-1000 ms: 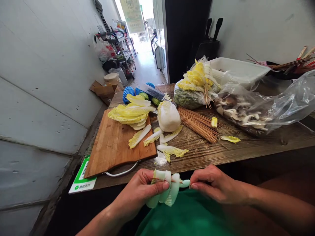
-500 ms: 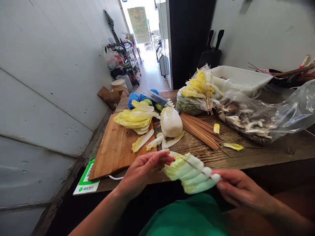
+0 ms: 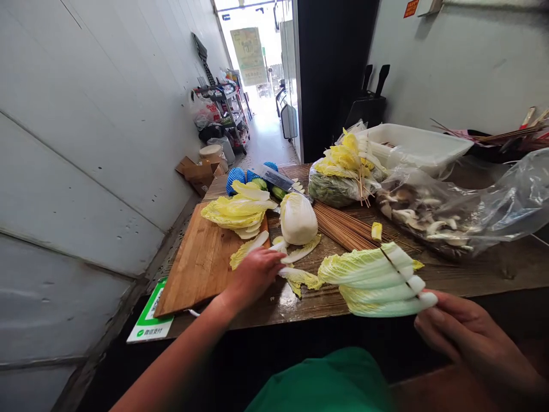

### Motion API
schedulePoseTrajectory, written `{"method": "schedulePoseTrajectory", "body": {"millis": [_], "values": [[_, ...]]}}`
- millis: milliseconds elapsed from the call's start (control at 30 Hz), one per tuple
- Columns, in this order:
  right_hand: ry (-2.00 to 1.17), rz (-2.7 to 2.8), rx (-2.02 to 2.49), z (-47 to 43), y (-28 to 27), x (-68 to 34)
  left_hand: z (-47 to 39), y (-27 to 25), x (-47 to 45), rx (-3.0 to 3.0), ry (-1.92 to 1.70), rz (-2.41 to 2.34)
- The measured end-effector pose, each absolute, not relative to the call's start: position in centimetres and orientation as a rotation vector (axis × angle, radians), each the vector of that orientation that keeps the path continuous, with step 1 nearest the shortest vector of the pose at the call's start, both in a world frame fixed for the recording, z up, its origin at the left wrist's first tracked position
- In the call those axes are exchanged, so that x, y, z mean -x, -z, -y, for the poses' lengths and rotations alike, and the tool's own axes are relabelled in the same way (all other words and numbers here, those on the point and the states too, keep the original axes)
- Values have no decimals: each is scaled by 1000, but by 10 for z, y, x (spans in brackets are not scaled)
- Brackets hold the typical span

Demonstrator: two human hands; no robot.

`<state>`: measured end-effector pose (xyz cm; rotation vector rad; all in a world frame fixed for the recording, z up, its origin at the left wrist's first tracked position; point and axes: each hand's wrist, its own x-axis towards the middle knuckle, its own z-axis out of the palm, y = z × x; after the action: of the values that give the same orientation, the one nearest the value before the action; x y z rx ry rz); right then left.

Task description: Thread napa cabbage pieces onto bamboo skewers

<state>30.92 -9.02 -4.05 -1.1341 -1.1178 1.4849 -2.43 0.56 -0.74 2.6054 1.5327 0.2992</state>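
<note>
My right hand (image 3: 467, 332) grips one end of a bamboo skewer (image 3: 395, 265) that runs through several folded napa cabbage leaves (image 3: 373, 280), held over the front edge of the table. My left hand (image 3: 259, 272) is at the right edge of the cutting board, its fingers closed on a small cabbage leaf (image 3: 279, 246); the fingertips partly hide the grip. A loose leaf (image 3: 302, 278) lies just right of that hand. Behind it stands a peeled white cabbage head (image 3: 299, 218). Stacked yellow leaves (image 3: 235, 212) cover the far part of the wooden cutting board (image 3: 197, 257).
Bamboo skewers (image 3: 343, 226) lie right of the cabbage head. A knife (image 3: 277, 178) rests behind it near blue-netted produce (image 3: 235, 177). Finished cabbage skewers (image 3: 345, 157) sit on a bagged vegetable bundle. Bagged mushrooms (image 3: 429, 223) and a white plastic bin (image 3: 424, 143) occupy the right side.
My left hand has left the skewered leaves and moved forward and down to the loose leaves. My right hand has carried the skewer to the right.
</note>
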Motion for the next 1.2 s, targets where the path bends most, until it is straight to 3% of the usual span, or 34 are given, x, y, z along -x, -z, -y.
{"method": "schedulePoseTrajectory", "body": {"millis": [133, 300, 467, 867, 1067, 1200], "values": [[-1457, 1061, 1074, 86, 35, -301, -18, 0, 42, -2568, -293, -1944], [-1472, 1020, 1087, 82, 32, -297, -18, 7, 23, -2668, -282, -1212], [-1480, 1065, 1060, 80, 36, -298, -19, 11, 8, -2601, -212, -1116], [-1524, 1087, 1023, 71, 34, -284, -5, -23, 45, -1413, -986, -1354], [-1604, 1329, 979, 59, 34, -262, 5, -45, 76, -1739, -650, -1317], [-1642, 1510, 884, 48, 22, -237, 6, -50, 86, -1859, -668, -1332]]}}
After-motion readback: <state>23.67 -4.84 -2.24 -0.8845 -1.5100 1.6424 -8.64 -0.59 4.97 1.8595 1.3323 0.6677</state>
